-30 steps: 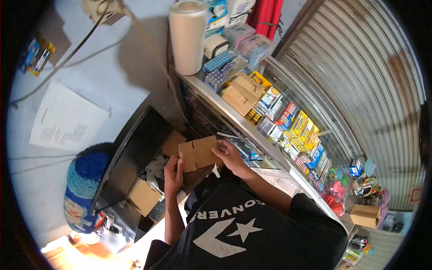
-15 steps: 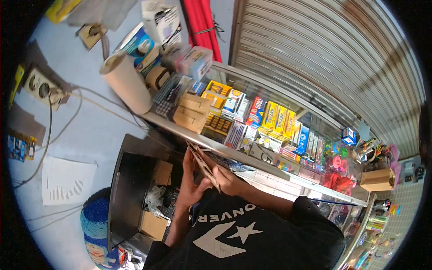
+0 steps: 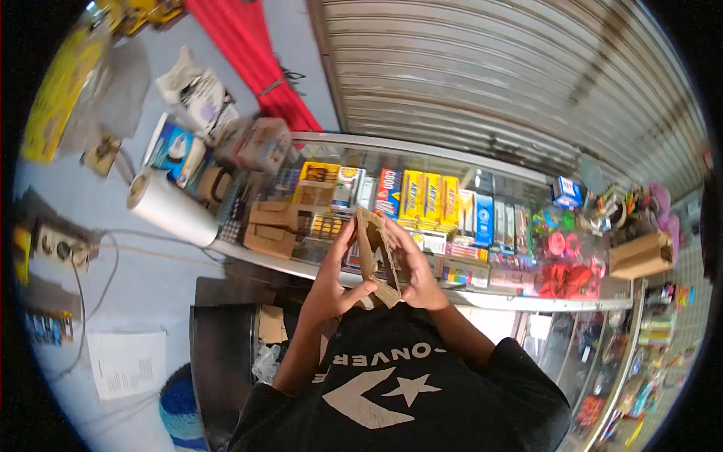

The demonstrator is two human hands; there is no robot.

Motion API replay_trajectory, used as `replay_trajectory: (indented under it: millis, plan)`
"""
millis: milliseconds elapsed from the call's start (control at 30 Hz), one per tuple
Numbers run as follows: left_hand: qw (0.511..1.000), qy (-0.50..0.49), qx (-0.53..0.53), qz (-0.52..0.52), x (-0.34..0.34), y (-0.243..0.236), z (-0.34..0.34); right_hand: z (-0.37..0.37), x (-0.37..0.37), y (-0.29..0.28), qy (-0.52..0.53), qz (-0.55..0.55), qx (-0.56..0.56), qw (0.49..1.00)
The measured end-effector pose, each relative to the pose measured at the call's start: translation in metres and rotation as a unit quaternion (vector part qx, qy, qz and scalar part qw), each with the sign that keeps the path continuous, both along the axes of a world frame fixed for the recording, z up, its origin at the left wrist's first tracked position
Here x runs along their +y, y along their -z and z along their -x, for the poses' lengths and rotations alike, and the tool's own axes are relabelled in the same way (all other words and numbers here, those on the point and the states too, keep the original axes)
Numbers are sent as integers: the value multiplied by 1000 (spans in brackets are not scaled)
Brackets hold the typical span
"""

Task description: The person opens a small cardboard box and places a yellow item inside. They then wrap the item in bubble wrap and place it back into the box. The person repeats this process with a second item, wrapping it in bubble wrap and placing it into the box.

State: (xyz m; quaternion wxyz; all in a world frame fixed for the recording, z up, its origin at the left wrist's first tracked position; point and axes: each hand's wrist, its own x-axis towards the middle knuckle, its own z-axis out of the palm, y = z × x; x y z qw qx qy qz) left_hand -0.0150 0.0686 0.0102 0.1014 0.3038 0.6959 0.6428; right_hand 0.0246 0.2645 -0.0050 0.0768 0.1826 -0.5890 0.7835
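Note:
I hold a small cardboard box [image 3: 388, 294] upright between both hands in front of my black T-shirt, its open, ragged-edged top toward me. My left hand [image 3: 331, 279] grips its left side, thumb at the lower edge, while my right hand [image 3: 418, 275] grips the right side. Just beyond them is the glass display counter [image 3: 294, 266], covered with small yellow boxes [image 3: 427, 200], blue and white cartons [image 3: 483, 220] and a folded piece of brown cardboard [image 3: 269, 230] at the left.
A white roll [image 3: 169, 207] lies at the counter's left end, near a wall socket [image 3: 56, 248] with hanging cables. A black monitor [image 3: 211, 354] stands below left. A brown box [image 3: 640, 256] sits at the right end. A metal shutter [image 3: 497, 68] and red cloth [image 3: 248, 60] are behind.
The view has swung up toward the counter. The cardboard, held flat a second ago, has turned on edge and spread into an open box between my hands, which have risen toward the counter.

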Motion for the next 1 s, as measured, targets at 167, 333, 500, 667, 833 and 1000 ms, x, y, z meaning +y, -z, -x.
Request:
replay_trajectory:
  millis: [167, 333, 500, 667, 833, 1000]
  plan:
    - [990, 89, -57, -96, 39, 8, 2, -14, 34, 8, 105, -24, -11, 994]
    - [995, 92, 0, -48, 54, 35, 16, -18, 66, 19, 164, -129, 6, 978]
    - [982, 94, 141, 78, 59, 38, 28, -22, 91, 17, 162, -242, 32, 956]
    - [975, 133, 140, 107, 69, 35, 27, -27, 100, 25, 167, -264, 29, 950]
    - [977, 123, 123, 123, 77, 33, 19, -34, 104, 30, 199, -254, 53, 945]
    - [974, 87, 142, 156, 85, 16, 18, -38, 110, 39, 254, -279, 123, 918]
